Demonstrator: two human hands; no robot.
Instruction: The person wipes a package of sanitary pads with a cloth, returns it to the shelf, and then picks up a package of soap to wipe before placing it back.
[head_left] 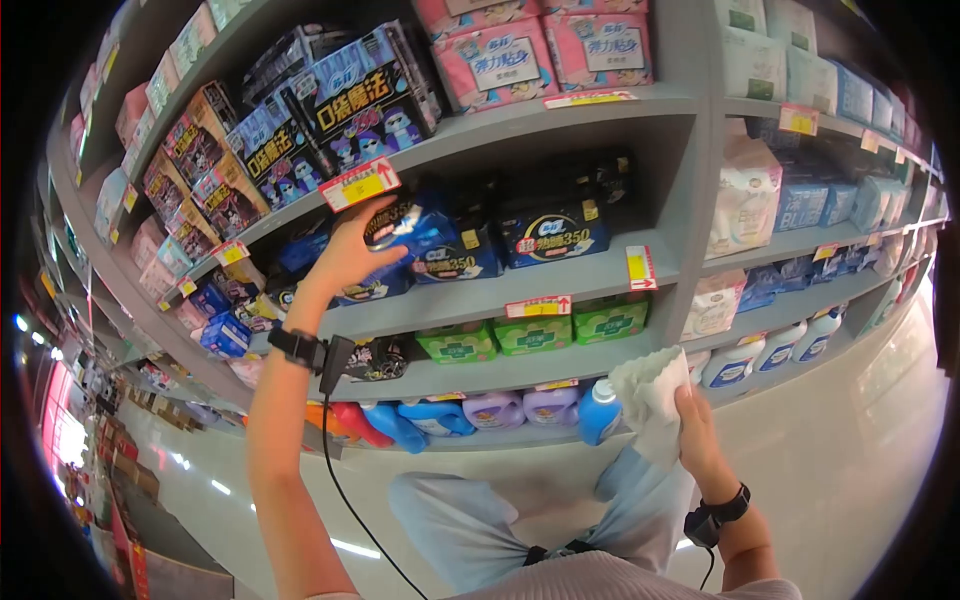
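Note:
My left hand (352, 252) reaches onto the middle shelf, its fingers and thumb closed around a dark blue pack of sanitary pads (425, 232). That pack is tilted and sits above other dark blue packs, one of them a pad pack (458, 260) standing just to its right. Farther right on the same shelf is another dark blue pad pack (556, 232). Down by my right knee, my right hand (700, 435) grips a crumpled whitish cloth (655, 400), which hangs away from the shelves.
Price tags (360, 184) stick out along the shelf edges (480, 305). Pink packs (500, 65) fill the upper shelf, and green packs (535, 333) stand below. Detergent bottles (493, 411) line the bottom. A black cable (345, 490) runs from my left wrist.

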